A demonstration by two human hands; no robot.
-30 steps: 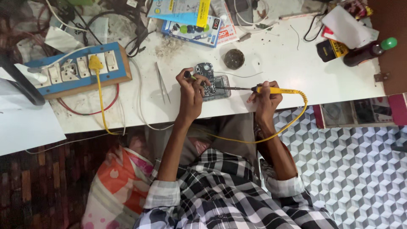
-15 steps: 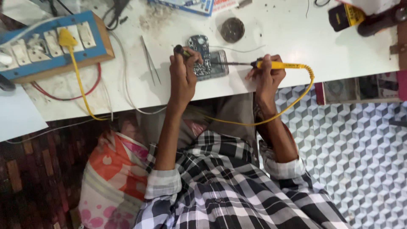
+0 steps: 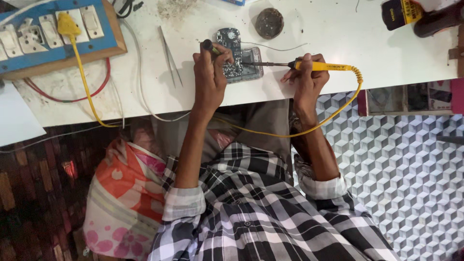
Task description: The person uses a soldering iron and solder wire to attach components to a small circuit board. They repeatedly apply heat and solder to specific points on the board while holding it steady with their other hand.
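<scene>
On the white worktable (image 3: 338,34), near its front edge, largest item first:

- Blue switchboard (image 3: 53,29) on a wooden base, far left corner, well apart from the work — yellow plug seated in it.
- Opened phone (image 3: 239,60), circuit side up, lying flat between both hands. Judged light, rigid, fragile; best steadied by its outer edges, never by the exposed board.
- Soldering iron (image 3: 319,66), yellow handle, metal tip laid on the phone's right side. Judged light and stiff, hot at the tip; to be taken by the handle only — yellow cord loops below the table edge.
- Right hand (image 3: 307,82), fingers closed around the iron's handle.
- Left hand (image 3: 209,79), fingers curled about a small dark-tipped tool, touching the phone's left edge.
- Tweezers (image 3: 170,63), lying loose, left of the phone.
</scene>
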